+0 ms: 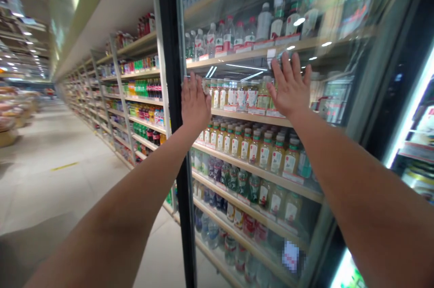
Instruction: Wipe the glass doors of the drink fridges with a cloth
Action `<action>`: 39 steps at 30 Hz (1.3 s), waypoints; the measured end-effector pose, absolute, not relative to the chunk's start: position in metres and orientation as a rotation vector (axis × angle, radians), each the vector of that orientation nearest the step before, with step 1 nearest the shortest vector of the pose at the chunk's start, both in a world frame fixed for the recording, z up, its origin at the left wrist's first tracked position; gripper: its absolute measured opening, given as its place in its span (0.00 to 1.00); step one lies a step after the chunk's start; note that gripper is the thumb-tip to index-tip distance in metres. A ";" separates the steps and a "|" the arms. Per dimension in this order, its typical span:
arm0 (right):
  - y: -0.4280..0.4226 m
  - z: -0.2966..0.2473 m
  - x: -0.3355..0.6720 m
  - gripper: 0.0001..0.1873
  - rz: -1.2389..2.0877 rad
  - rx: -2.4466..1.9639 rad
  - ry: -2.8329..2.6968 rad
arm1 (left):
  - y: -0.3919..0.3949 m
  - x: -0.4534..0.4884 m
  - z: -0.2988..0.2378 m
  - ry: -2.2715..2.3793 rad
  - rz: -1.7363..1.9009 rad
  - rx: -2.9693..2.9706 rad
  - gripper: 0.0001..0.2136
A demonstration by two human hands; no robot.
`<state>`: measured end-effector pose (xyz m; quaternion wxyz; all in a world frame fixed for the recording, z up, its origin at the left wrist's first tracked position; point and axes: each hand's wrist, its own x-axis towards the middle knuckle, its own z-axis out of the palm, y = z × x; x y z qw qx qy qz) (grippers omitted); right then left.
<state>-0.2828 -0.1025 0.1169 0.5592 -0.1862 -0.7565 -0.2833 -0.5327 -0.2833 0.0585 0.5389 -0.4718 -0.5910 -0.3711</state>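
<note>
Both my hands rest against a tall glass door (237, 68) with a black frame (173, 98). My left hand (195, 102) lies flat near the frame, its fingers close together and pointing up. A crumpled white cloth or tissue (205, 87) peeks out beside its index finger; most of it is hidden under the palm. Farther right and slightly higher, my right hand (290, 87) is spread on the glass with the fingers apart, holding nothing. Rows of juice bottles (252, 145) show through the pane below and between the hands.
Shelves of bottled drinks (142, 89) run away along the left. A pale tiled floor (84, 143) with a yellow strip (64, 166) lies beside them. To the right is a lit cooler (417, 134). Reflections of ceiling lights cross the glass.
</note>
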 end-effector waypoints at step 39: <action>-0.115 0.113 -0.276 0.37 -0.690 -0.489 -1.798 | -0.250 -0.487 0.155 -1.311 -0.522 -1.379 0.32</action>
